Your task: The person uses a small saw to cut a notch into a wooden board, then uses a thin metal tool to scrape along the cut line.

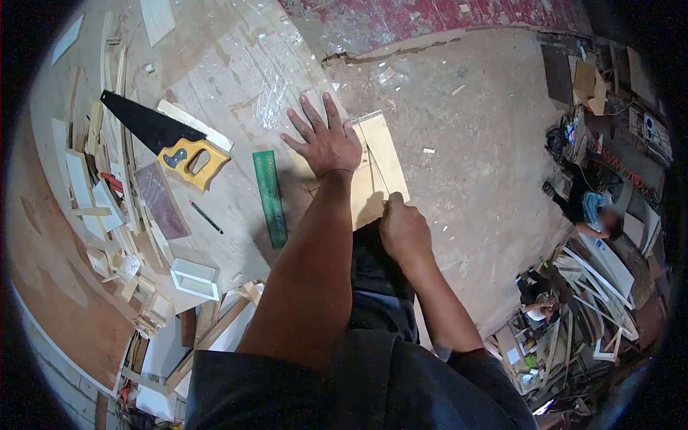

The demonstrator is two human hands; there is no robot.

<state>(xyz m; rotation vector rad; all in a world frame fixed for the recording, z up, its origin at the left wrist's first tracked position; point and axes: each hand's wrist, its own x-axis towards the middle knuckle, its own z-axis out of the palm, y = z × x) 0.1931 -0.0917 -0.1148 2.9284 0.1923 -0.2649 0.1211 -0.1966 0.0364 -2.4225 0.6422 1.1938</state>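
My left hand (326, 143) lies flat with its fingers spread, at the edge of the workbench and over the left part of a pale wooden board (389, 154). A thin dark line runs along the board toward my right hand (405, 228). That hand is closed in a fist at the board's near end; I cannot tell what it grips. To the left of my forearm is a green rectangular strip (269, 199). Farther left lie a handsaw (193, 162) with a yellow handle and black blade, and a dark pencil (206, 217).
A white strip of wood (193, 123) touches the saw. Wood offcuts (89, 190), a brown-purple board (162, 201) and a small white frame (195, 279) lie at left. Two people (600, 218) (539, 304) are at the right, near stacked boards (598, 269).
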